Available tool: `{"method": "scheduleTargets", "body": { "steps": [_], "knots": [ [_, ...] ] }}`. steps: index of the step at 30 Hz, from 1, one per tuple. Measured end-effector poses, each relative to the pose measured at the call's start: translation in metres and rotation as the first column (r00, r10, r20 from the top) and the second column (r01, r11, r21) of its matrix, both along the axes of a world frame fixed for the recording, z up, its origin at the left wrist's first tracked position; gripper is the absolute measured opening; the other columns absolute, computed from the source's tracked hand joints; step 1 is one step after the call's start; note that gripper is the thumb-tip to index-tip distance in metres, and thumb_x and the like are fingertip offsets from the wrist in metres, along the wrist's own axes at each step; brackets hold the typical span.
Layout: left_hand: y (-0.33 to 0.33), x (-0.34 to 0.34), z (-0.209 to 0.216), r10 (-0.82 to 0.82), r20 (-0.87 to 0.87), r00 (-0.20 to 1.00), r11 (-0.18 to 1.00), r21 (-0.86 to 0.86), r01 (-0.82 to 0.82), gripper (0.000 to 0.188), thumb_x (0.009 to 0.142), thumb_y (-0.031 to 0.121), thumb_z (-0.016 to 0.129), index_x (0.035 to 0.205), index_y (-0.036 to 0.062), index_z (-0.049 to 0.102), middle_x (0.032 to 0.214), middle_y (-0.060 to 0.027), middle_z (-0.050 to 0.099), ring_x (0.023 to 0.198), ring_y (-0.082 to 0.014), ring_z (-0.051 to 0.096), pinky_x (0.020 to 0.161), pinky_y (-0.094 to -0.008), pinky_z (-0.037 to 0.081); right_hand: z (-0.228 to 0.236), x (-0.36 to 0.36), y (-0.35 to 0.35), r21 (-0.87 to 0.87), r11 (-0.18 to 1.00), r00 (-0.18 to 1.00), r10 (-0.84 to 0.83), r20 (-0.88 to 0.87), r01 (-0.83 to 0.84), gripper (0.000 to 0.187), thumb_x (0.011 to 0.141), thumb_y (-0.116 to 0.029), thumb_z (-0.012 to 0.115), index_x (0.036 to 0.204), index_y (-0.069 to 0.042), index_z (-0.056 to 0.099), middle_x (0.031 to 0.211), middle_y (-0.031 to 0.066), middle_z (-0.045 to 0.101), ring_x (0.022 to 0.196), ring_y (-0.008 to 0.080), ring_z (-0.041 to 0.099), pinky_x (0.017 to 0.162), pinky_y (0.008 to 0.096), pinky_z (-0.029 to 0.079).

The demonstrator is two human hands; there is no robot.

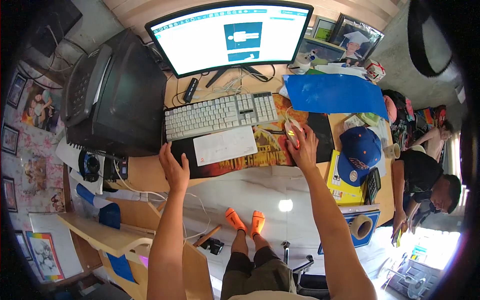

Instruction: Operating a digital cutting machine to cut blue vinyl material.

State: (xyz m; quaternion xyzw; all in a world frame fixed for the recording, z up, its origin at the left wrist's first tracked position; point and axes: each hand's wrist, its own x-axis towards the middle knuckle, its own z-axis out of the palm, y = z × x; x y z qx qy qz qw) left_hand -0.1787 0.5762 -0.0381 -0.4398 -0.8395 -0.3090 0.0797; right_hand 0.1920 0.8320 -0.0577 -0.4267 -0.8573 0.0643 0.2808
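My right hand (305, 149) rests over a light-coloured computer mouse (291, 133) with red and yellow lights, its fingers curved around it. The mouse sits on a dark, printed mouse pad (320, 134). Near the pad's left end, at the desk's front edge, my left hand (175, 167) lies with thumb and fingers apart and holds nothing. Just beyond it is a white keyboard (205, 118) with grey edges. A white paper sheet (226, 146) lies in front of the keys. Behind stands a lit monitor (197, 47) showing a white window with a dark picture of a pale figure.
A big black printer (120, 95) fills the desk's left side. To the right lie a blue sheet (335, 95), a blue cap (357, 150), a calculator (372, 185) and a tape roll (361, 226). Framed photos (352, 40) stand behind. Another person (422, 175) is at far right.
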Motion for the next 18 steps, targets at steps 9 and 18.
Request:
{"method": "scheduleTargets", "body": {
  "steps": [9,18],
  "knots": [
    [0.047,-0.037,-0.025,0.01,-0.056,0.998,0.998,-0.062,-0.014,0.059,0.101,0.017,0.067,0.152,0.0021,0.042,0.157,-0.0246,0.033,0.143,-0.0457,0.04,0.118,-0.057,0.038,-0.004,-0.003,0.004,0.034,0.999,0.997,0.001,0.072,-0.003,0.071,0.084,-0.019,0.083,0.15,-0.02,0.056,0.146,0.0159,0.053,0.13,0.0357,0.054,0.106,0.052,0.041],
    [0.061,-0.046,-0.035,0.018,0.016,1.0,0.999,-0.035,-0.017,0.05,0.107,0.016,0.057,0.153,0.0034,0.042,0.157,-0.0249,0.034,0.145,-0.0449,0.041,0.119,-0.053,0.04,-0.006,-0.006,0.002,-0.011,1.0,0.997,0.002,0.083,-0.001,0.07,0.085,-0.016,0.08,0.151,-0.022,0.056,0.148,0.0155,0.051,0.133,0.0371,0.051,0.108,0.0515,0.041]
  ]
}}
